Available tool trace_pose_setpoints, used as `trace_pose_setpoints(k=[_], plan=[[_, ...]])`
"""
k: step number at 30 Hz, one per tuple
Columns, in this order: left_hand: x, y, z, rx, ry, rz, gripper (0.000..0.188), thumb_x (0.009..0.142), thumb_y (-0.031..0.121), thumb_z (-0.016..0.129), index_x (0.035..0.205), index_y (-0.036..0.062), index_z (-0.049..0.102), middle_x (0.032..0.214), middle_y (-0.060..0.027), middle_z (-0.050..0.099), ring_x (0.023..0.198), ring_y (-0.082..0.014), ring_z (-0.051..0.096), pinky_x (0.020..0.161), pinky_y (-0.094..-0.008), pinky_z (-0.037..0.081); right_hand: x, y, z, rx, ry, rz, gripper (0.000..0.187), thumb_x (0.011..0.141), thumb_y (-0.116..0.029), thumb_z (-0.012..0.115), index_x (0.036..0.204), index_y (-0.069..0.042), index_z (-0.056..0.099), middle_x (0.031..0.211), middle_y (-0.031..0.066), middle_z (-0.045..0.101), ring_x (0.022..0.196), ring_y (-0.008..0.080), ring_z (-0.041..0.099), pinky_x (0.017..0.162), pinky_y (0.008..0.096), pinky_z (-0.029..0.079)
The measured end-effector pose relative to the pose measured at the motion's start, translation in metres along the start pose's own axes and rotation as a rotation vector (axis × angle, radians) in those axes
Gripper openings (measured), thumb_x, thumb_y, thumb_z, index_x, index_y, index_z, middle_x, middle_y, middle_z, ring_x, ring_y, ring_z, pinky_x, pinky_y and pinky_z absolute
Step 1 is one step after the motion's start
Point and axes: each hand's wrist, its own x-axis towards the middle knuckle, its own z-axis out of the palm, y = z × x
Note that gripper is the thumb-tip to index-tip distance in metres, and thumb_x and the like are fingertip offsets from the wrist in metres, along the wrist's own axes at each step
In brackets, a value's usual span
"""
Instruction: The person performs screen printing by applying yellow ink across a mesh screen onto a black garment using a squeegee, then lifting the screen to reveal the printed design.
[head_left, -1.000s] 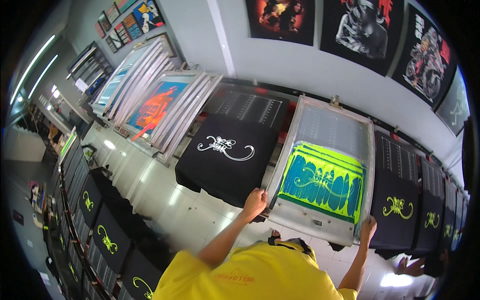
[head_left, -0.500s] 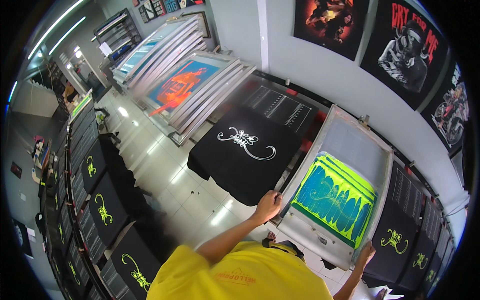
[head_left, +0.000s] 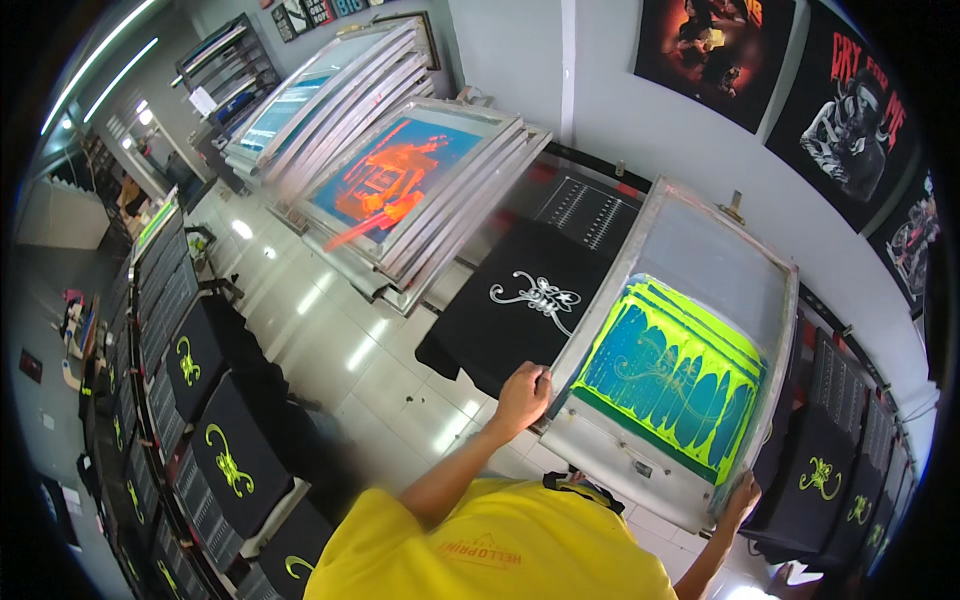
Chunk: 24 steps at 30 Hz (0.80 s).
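Note:
Between my two hands is a large screen-printing frame (head_left: 600, 438), tilted, with blue-green mesh and bright yellow-green ink (head_left: 745, 352) streaked across it. My left hand (head_left: 523, 396) is closed around the frame's near left corner. At the near right corner, my right hand (head_left: 740, 500) grips the edge, its fingers partly hidden by the frame. Left of the frame a black T-shirt (head_left: 465, 325) with a white swirling print lies on a printing board (head_left: 590, 208). The frame overlaps the shirt's right side in this view.
Stacked screens (head_left: 400, 180), the top one orange-inked, stand at the far left of the shirt. To the right lie black shirts (head_left: 815, 480) with yellow-green prints. Another row of printed shirts (head_left: 240, 455) runs along the left, across a tiled floor (head_left: 340, 330). Posters hang on the wall.
The screen frame, held in both my hands, has moved left relative to the white-printed shirt and now covers part of its right side. The whole view has shifted too.

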Motion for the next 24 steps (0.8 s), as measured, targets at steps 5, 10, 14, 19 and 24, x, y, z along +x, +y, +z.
trace_pose_setpoints(k=[5,10,14,19,24], plan=[[0.030,-0.070,-0.074,0.117,0.045,0.064,0.017,0.089,0.012,0.054,0.084,-0.0015,0.063,0.082,-0.0192,0.059,0.079,-0.0389,0.059,0.071,-0.0467,0.048,-0.075,-0.074,0.065,0.087,-0.025,0.007,0.038,0.089,-0.029,0.051,0.068,0.003,0.051,0.058,0.0069,0.043,0.057,0.0160,0.038,0.054,0.0397,0.033],[0.054,-0.118,-0.129,0.159,0.072,0.070,0.022,0.092,0.015,0.054,0.079,-0.0013,0.061,0.080,-0.0196,0.058,0.075,-0.0404,0.058,0.067,-0.0472,0.045,-0.124,-0.110,0.119,0.108,-0.032,0.000,0.036,0.089,-0.027,0.050,0.070,0.004,0.052,0.058,0.0056,0.044,0.057,0.0157,0.039,0.055,0.0392,0.035],[0.074,-0.151,-0.153,0.182,0.063,0.112,0.021,0.091,0.015,0.055,0.084,-0.0019,0.066,0.082,-0.0212,0.062,0.080,-0.0409,0.060,0.071,-0.0471,0.049,-0.142,-0.122,0.148,0.093,-0.086,0.056,0.035,0.088,-0.026,0.050,0.071,0.005,0.054,0.059,0.0053,0.045,0.058,0.0160,0.041,0.055,0.0398,0.036],[0.092,-0.179,-0.163,0.235,0.038,0.052,0.024,0.091,0.017,0.055,0.081,-0.0033,0.064,0.081,-0.0221,0.062,0.079,-0.0415,0.060,0.070,-0.0478,0.048,-0.153,-0.160,0.167,0.020,-0.071,0.001,0.032,0.085,-0.023,0.048,0.073,0.006,0.054,0.061,0.0184,0.050,0.057,0.0249,0.045,0.059,0.0445,0.039],[0.105,-0.187,-0.161,0.266,0.056,0.076,0.025,0.091,0.017,0.055,0.079,-0.0031,0.063,0.082,-0.0222,0.063,0.078,-0.0416,0.061,0.070,-0.0488,0.048,-0.155,-0.177,0.173,0.041,-0.104,-0.032,0.033,0.085,-0.023,0.048,0.071,0.007,0.050,0.058,0.0190,0.046,0.055,0.0253,0.043,0.057,0.0444,0.037]])
